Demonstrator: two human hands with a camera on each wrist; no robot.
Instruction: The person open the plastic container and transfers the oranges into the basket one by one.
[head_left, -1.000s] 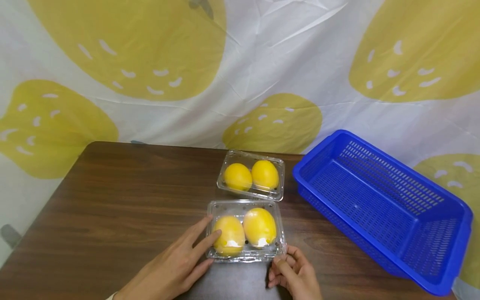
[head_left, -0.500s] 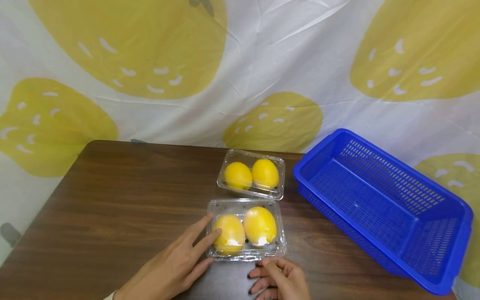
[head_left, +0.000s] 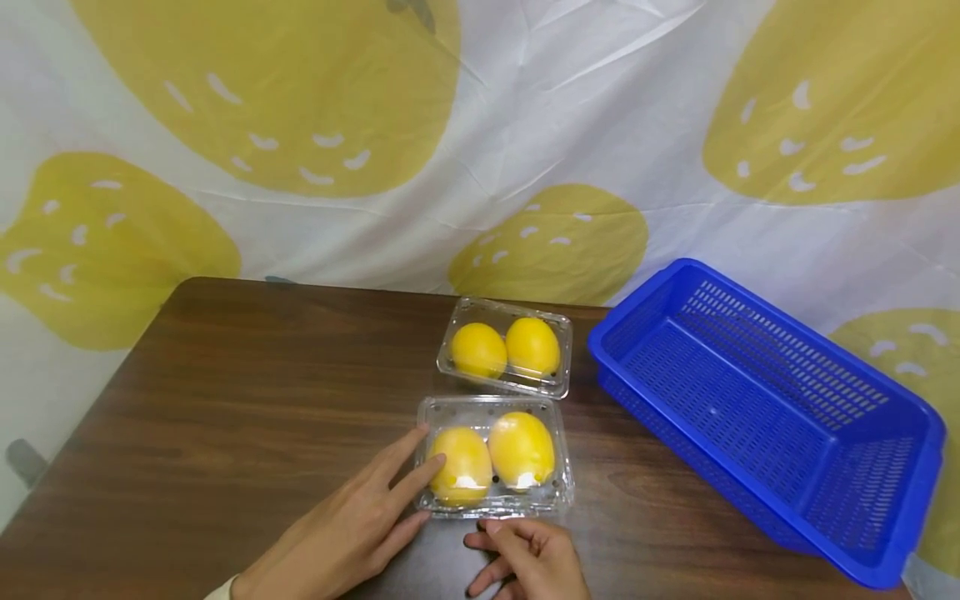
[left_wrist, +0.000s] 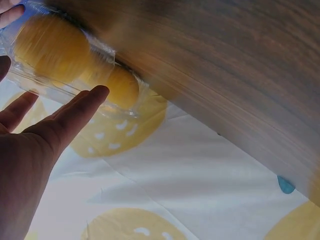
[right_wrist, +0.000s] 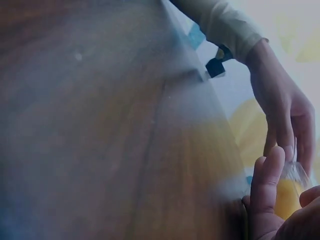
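A clear plastic clamshell box (head_left: pixel 555 500) holding two yellow lemons (head_left: pixel 521 451) lies on the dark wooden table. My left hand (head_left: pixel 360 517) reaches over its left side, index and middle fingers spread at the lid and the thumb by the front left corner. In the left wrist view, straight fingers (left_wrist: pixel 80 112) lie against the box beside a lemon (left_wrist: pixel 122 87). My right hand (head_left: pixel 532 558) is at the front edge, loosely bent, thumb and index fingertips right by the rim. The right wrist view catches its fingers (right_wrist: pixel 268 185) near the box, which is largely hidden there.
Just behind stands a second clear box (head_left: pixel 504 390), also with two lemons. To the right is a blue perforated plastic basket (head_left: pixel 708 408). A white cloth with yellow fruit prints (head_left: pixel 555 242) hangs along the back edge of the brown table (head_left: pixel 262 392).
My right hand has let go of the box's front right corner and slid left along the front edge. The left hand and both boxes stay in place.
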